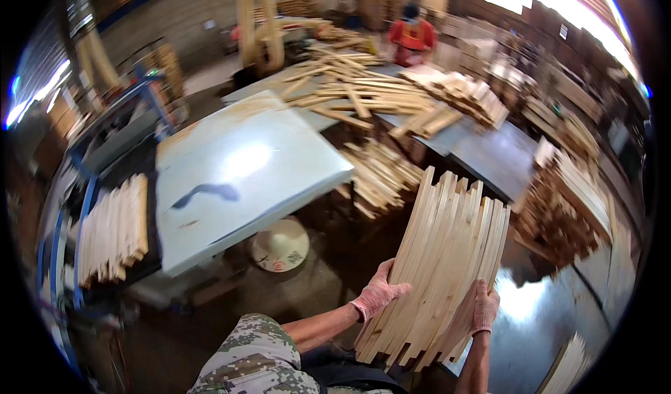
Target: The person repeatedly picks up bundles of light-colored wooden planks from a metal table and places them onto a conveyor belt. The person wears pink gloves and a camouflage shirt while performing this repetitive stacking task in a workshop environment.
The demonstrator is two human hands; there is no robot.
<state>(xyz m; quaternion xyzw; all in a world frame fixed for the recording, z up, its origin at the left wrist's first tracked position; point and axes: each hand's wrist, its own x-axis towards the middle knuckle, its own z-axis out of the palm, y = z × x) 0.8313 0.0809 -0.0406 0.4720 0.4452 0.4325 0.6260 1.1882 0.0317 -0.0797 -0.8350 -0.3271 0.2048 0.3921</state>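
Note:
A bundle of pale wooden strips, side by side with uneven ends, is held up in front of me. My left hand, in a pinkish knit glove, presses against the bundle's left side with the thumb over the near face. On the opposite side my right hand, gloved the same way, grips the bundle's edge. Both hands squeeze the strips together between them; the fingers behind the bundle are hidden.
A pale metal-topped table stands left, with a white round-topped stool below its edge. More strips lie at far left. Loose strips cover a table ahead. Wood stacks sit right. A person in red is at the back.

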